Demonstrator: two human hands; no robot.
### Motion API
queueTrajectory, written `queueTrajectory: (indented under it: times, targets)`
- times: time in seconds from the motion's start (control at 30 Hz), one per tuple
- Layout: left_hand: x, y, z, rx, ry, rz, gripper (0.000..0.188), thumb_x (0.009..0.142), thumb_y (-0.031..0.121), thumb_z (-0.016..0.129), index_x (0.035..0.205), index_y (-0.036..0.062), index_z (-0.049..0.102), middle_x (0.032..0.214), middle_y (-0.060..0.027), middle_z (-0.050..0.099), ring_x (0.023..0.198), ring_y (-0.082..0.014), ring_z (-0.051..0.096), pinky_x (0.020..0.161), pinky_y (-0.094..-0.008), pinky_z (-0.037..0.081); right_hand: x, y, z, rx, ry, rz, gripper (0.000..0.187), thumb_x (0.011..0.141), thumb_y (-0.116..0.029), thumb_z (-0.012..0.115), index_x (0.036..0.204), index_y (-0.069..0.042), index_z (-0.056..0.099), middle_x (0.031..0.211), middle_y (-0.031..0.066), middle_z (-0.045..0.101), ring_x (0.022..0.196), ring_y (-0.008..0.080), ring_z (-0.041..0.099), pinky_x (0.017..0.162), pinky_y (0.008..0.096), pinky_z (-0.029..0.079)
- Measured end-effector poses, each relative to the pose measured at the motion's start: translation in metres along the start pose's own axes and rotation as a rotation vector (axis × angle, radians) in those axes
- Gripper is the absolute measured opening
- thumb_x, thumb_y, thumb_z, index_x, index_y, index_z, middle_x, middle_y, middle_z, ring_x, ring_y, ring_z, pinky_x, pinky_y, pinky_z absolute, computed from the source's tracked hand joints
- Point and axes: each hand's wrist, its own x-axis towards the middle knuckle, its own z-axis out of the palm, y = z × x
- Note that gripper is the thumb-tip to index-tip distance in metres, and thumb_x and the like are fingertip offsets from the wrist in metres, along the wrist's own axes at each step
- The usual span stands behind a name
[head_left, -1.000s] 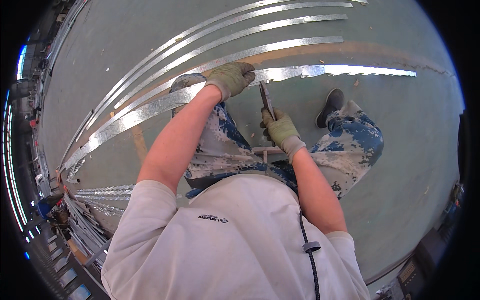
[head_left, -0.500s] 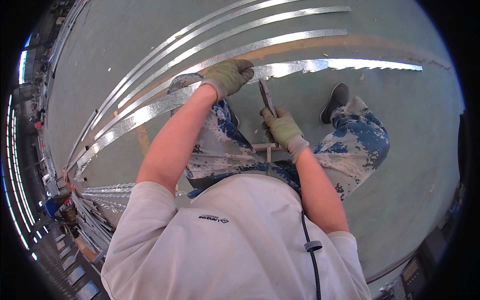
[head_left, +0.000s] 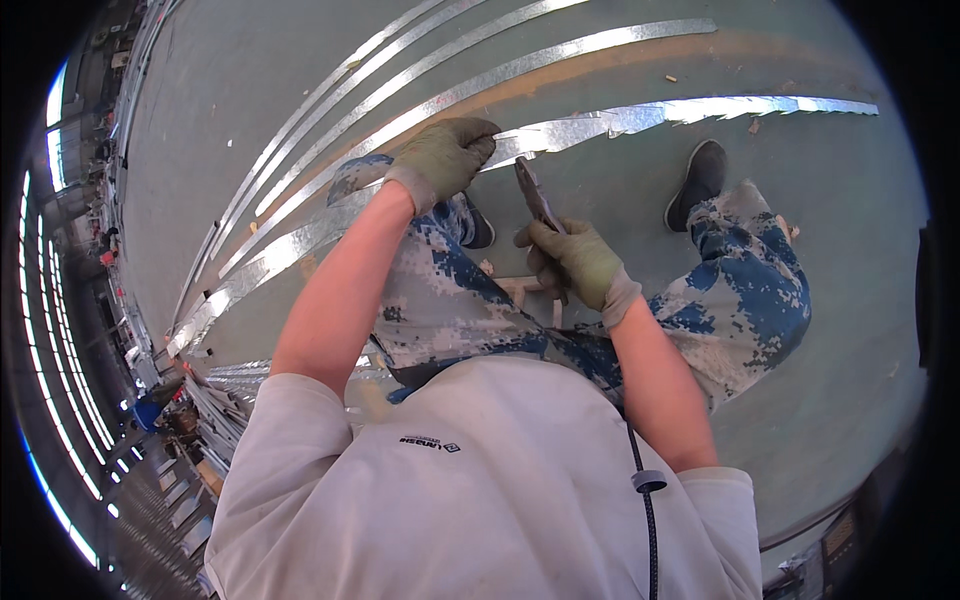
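**Gloved hands on metal strip, snips held**

Left hand, gloved, was clamped over the near galvanized metal strip lying on the floor. Strip's long axis ran from lower left to upper right, curving with the lens; its right stretch had a jagged, notched edge and tapered to a point at far right. Right hand, gloved, was closed around the handles of tin snips; the snips' long axis pointed up and slightly left toward the strip, tip just below it. Hands were apart, near each other. More parallel strips lay beyond. Black shoe rested just below the strip's notched part.
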Motion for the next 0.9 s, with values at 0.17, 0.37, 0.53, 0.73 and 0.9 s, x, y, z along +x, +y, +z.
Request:
queueTrajectory:
  times: [0.17, 0.37, 0.53, 0.73, 0.9]
  targets:
    - [-0.002, -0.007, 0.000, -0.020, 0.023, -0.007, 0.036, 0.110, 0.017, 0.063, 0.140, -0.0007, 0.069, 0.097, -0.0016, 0.072, 0.083, -0.0088, 0.061, 0.077, -0.0267, 0.054, -0.001, 0.005, -0.005, 0.389, -0.289, 0.046, 0.038, 0.114, -0.035, 0.056, 0.116, 0.002, 0.068, 0.081, 0.0047, 0.067, 0.057, 0.0151, 0.059, 0.046, 0.0318, 0.045]
    - [-0.005, 0.002, -0.001, -0.096, 0.011, -0.092, 0.035, 0.109, 0.016, 0.064, 0.139, -0.0005, 0.070, 0.094, 0.0009, 0.068, 0.079, -0.0069, 0.056, 0.073, -0.0256, 0.051, 0.008, 0.018, -0.009, 0.541, -0.453, 0.009, 0.044, 0.115, -0.038, 0.052, 0.122, 0.002, 0.067, 0.084, 0.0052, 0.068, 0.061, 0.0171, 0.061, 0.051, 0.0319, 0.049]
    - [0.002, -0.018, 0.001, -0.027, 0.053, 0.049, 0.037, 0.109, 0.018, 0.066, 0.142, 0.0024, 0.069, 0.105, -0.0026, 0.075, 0.088, -0.0098, 0.064, 0.082, -0.0267, 0.055, -0.002, 0.006, 0.004, 0.380, -0.315, -0.004, 0.043, 0.116, -0.037, 0.052, 0.124, 0.002, 0.068, 0.084, 0.0061, 0.071, 0.067, 0.0185, 0.067, 0.054, 0.0312, 0.049]
    - [-0.033, 0.009, -0.010, 0.164, 0.182, 0.154, 0.050, 0.103, 0.027, 0.073, 0.148, 0.0058, 0.064, 0.130, -0.0166, 0.075, 0.120, -0.0255, 0.071, 0.106, -0.0378, 0.055, -0.004, 0.006, -0.002, 0.203, -0.234, -0.032, 0.048, 0.114, -0.042, 0.054, 0.135, 0.000, 0.065, 0.088, 0.0054, 0.072, 0.064, 0.0153, 0.068, 0.055, 0.0327, 0.056]
    - [-0.101, -0.012, -0.029, 0.654, 0.377, 0.284, 0.068, 0.087, 0.037, 0.083, 0.146, 0.0076, 0.065, 0.135, -0.0205, 0.069, 0.129, -0.0366, 0.064, 0.113, -0.0477, 0.049, -0.010, 0.002, 0.005, 0.160, -0.212, -0.025, 0.045, 0.115, -0.042, 0.054, 0.134, -0.003, 0.067, 0.088, 0.0038, 0.073, 0.065, 0.0156, 0.070, 0.054, 0.0300, 0.057]
